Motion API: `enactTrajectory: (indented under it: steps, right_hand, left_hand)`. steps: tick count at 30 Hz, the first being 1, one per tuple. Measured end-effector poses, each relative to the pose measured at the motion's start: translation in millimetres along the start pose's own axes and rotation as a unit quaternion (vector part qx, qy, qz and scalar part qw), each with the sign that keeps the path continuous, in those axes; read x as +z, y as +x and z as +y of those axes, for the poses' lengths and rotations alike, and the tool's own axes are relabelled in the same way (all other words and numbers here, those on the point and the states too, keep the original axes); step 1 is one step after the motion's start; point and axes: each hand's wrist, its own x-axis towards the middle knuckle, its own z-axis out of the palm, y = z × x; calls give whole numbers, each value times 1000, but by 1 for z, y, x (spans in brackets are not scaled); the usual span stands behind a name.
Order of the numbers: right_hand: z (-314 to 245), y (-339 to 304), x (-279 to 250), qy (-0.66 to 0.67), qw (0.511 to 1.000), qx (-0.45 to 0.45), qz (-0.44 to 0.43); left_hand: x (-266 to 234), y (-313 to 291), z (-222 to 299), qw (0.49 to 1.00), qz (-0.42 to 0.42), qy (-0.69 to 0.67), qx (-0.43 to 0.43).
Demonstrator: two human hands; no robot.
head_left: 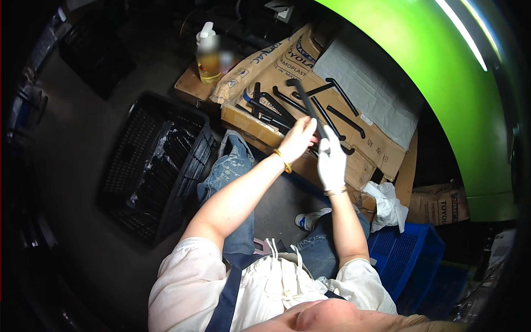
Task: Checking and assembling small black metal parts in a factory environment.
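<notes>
A long black bar with a bent end (307, 100), shaped like a pull handle, slants up and away from my hands. My bare left hand (298, 139), with a yellow band at the wrist, closes on its lower part. Beside it my right hand (332, 166), in a white glove, also grips the bar near its lower end. The fingers partly hide that end. Under and beyond the hands, several similar black bars (347, 122) lie loose on the cardboard-covered worktop (381, 148), with more heaped at its left side.
A black crate (206, 145) with dark wrapped parts stands at the left. Behind the worktop's left corner is a spray bottle (208, 63) with yellow liquid. A green machine panel (442, 110) curves over the right. Crumpled white cloth (385, 206) and a blue crate (406, 252) are at the near right.
</notes>
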Motion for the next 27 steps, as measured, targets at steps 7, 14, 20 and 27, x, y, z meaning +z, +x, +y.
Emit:
enactTrajectory:
  steps: [7,14,20,27]
  right_hand:
    - [1,-19,-19,-13,996,-3,-93]
    - [29,-7,-73,83,993,74,32]
    - [24,-14,-87,338,922,180,54]
    - [32,0,-98,373,881,288,48]
  left_hand:
    - [0,-3,-6,995,72,-48,-56]
    - [18,-23,20,996,-87,16,-12]
    - [54,-34,38,964,-241,2,-112]
    - [67,-39,19,940,-306,-8,-154]
